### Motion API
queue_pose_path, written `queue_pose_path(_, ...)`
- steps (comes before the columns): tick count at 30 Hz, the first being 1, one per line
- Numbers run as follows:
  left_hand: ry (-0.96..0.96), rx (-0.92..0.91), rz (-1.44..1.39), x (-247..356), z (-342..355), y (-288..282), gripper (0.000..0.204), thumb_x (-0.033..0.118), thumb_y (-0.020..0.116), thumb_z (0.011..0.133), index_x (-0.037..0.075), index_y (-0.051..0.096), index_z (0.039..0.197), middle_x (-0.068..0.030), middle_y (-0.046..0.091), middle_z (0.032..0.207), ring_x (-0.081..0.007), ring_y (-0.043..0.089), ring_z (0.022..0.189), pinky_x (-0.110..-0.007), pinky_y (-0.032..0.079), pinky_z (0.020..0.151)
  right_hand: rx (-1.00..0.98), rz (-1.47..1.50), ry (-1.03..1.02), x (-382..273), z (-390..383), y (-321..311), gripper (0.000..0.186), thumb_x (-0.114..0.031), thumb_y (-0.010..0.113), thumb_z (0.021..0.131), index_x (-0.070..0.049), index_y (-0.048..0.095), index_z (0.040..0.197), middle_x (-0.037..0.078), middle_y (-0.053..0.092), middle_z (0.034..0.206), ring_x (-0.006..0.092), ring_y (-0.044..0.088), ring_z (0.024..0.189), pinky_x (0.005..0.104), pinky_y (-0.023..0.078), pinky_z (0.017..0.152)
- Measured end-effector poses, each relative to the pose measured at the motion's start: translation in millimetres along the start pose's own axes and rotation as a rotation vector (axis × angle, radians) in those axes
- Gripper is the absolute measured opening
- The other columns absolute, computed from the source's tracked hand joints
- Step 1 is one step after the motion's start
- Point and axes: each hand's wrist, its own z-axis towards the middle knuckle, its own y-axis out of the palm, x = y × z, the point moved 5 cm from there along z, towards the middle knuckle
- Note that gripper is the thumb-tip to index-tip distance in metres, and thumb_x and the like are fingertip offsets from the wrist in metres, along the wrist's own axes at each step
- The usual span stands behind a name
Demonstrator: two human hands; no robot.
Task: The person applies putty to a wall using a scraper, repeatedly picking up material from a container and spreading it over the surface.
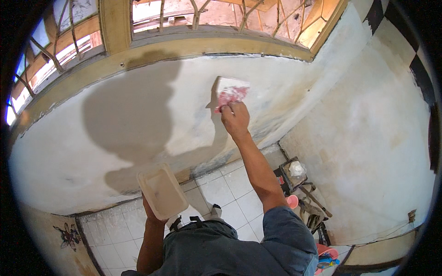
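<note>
My right hand (235, 118) grips a red putty scraper (233, 93) smeared with white paste. Its broad edge is up at the whitish wall (276, 87), below the window frame, with the arm stretched out. Low on the left, my left hand (148, 208) supports a shallow cream plastic container (178, 189) from its side and underneath. That hand's fingers are mostly hidden behind the container. Inside the container the surface looks pale, and I cannot make out how much paste it holds.
Above is a yellow-brown window frame (119, 27) with branch-shaped bars. Down in the right corner stand a dark box with a white crumpled bag (297, 169), a pink cup (292, 201) and several tools. White tiles (230, 202) cover the floor. My shadow falls across the wall.
</note>
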Motion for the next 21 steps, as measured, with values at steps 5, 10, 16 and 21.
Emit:
queue_pose_path(5, -0.039, -0.021, -0.03, -2, 2, -2, 0.058, 0.056, 0.041, 0.097, 0.014, 0.048, 0.138, -0.0076, 0.06, 0.126, -0.0276, 0.062, 0.11, -0.046, 0.055, 0.089, -0.469, 0.166, -0.161, -32, -94, 24, 0.024, -0.007, 0.063, 0.073, -0.008, 0.061, 0.098, 0.01, 0.057, 0.091, 0.0288, 0.059, 0.085, 0.039, 0.051, 0.07)
queue_pose_path(10, -0.051, -0.048, -0.087, -9, 8, 19, 0.057, 0.054, 0.041, 0.097, 0.013, 0.048, 0.137, -0.0082, 0.061, 0.124, -0.027, 0.063, 0.108, -0.046, 0.056, 0.088, -0.143, 0.094, 0.455, 24, -104, -29, 0.013, -0.004, 0.065, 0.077, -0.005, 0.053, 0.075, 0.015, 0.053, 0.07, 0.0316, 0.055, 0.066, 0.0389, 0.047, 0.062)
queue_pose_path(16, -0.038, -0.042, -0.017, -11, 10, 12, 0.057, 0.053, 0.041, 0.097, 0.013, 0.048, 0.137, -0.0083, 0.061, 0.124, -0.0274, 0.063, 0.107, -0.046, 0.056, 0.088, 0.163, 0.232, 0.977, 114, 2, -27, 0.01, -0.004, 0.063, 0.075, -0.002, 0.053, 0.076, 0.014, 0.056, 0.072, 0.0315, 0.054, 0.062, 0.0377, 0.045, 0.061)
queue_pose_path(21, -0.051, -0.004, -0.06, -10, 6, 10, 0.058, 0.055, 0.041, 0.097, 0.013, 0.048, 0.137, -0.0086, 0.061, 0.123, -0.028, 0.063, 0.107, -0.047, 0.055, 0.088, -0.056, 0.331, 0.586, -6, 36, 21, 0.016, -0.009, 0.067, 0.077, -0.006, 0.061, 0.092, 0.015, 0.063, 0.087, 0.0329, 0.062, 0.075, 0.0374, 0.05, 0.066)
